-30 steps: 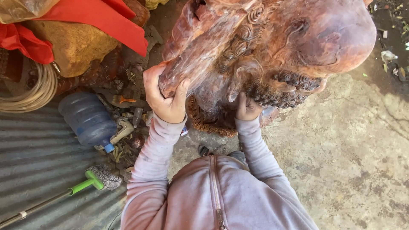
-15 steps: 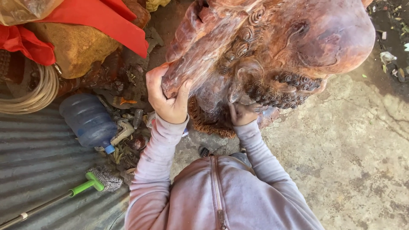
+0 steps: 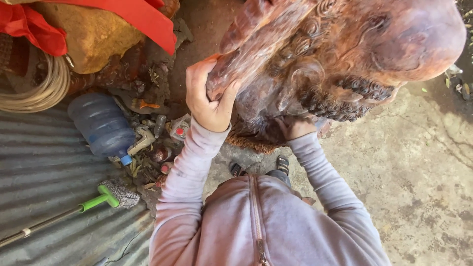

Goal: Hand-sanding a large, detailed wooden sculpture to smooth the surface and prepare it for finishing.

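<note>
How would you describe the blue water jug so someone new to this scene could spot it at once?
Start at the big reddish carved wood sculpture that the left hand grips, then look left across the littered ground to the edge of the corrugated metal sheet. The blue water jug lies there on its side, neck toward the person. It is the only large translucent blue thing among the debris.

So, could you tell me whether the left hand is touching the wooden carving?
Touching. The head view shows the left hand wrapped around a jutting edge of the carving, fingers over the top and thumb pressed against its side, with no gap.
</note>
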